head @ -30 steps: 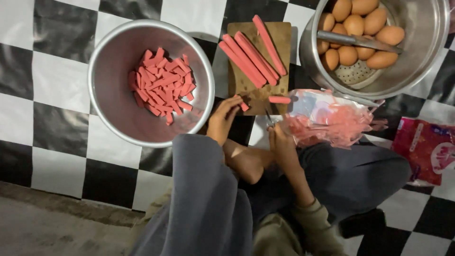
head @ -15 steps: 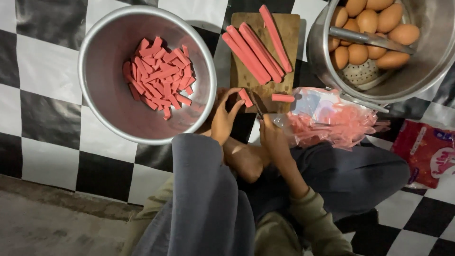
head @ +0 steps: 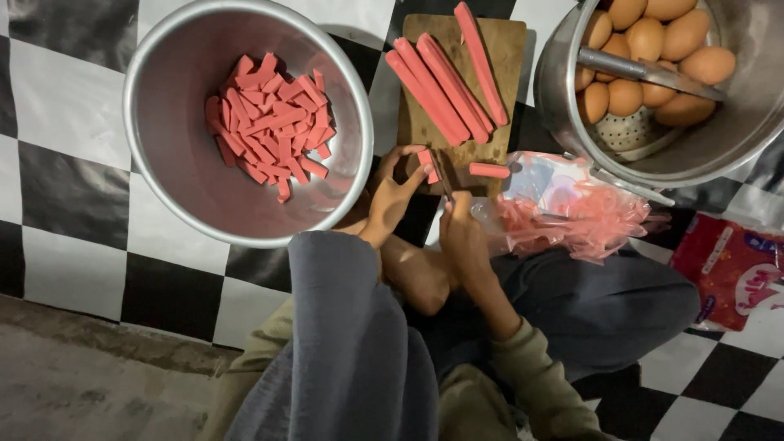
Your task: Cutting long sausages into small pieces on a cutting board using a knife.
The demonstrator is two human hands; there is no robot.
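Left hand at near edge of board, grip pinched on short sausage piece. Right hand just right of it, grip closed on knife, blade pointing far, beside held piece. Second cut piece lies on board's near right corner. Whole sausages lie across board, far side. Bowl left of board, holds heap of cut pieces. Pot far right, holds eggs. Plastic wrappers right of hands. Checkered floor.
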